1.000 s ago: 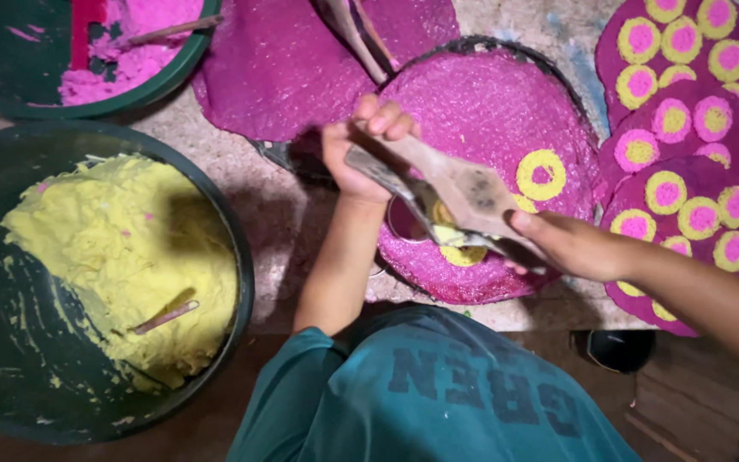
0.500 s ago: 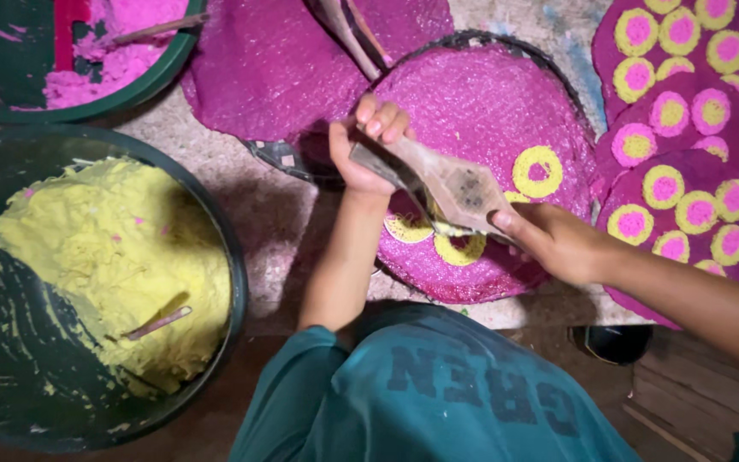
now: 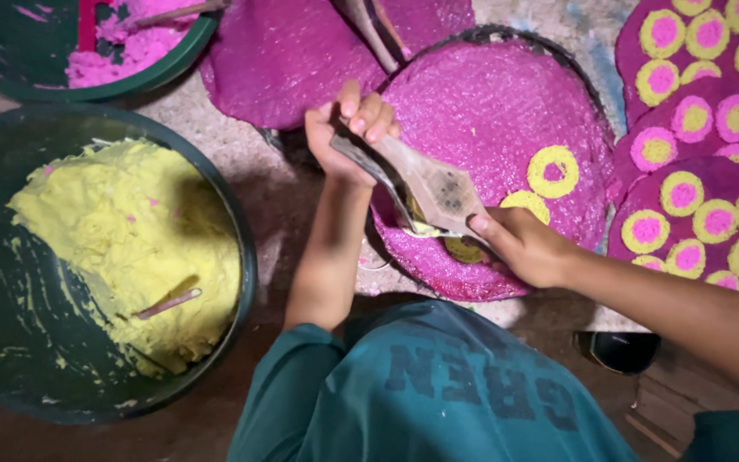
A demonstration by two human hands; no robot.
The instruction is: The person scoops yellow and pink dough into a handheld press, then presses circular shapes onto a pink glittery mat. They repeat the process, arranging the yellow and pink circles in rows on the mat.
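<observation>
My left hand (image 3: 351, 130) grips the far end of a wooden press tool (image 3: 440, 190) made of two hinged paddles. My right hand (image 3: 525, 248) holds its near end. The tool is held low over a round magenta mat (image 3: 489, 103), with yellow paste squeezed between the paddles. On the mat lie yellow rings: one with a pink centre (image 3: 553, 171), a second (image 3: 517, 202) beside the tool, and a third (image 3: 464, 250) partly hidden under it.
A dark basin (image 3: 241, 248) of yellow paste with a stick in it sits at the left. A second basin (image 3: 173, 64) with pink paste is at the top left. Mats (image 3: 703, 197) covered with several yellow and pink rings lie at the right. Another magenta sheet (image 3: 284, 60) is behind.
Both hands and the wooden tool have shifted slightly toward the left over the magenta mat. Yellow rings that the tool covered a second ago now show beside it.
</observation>
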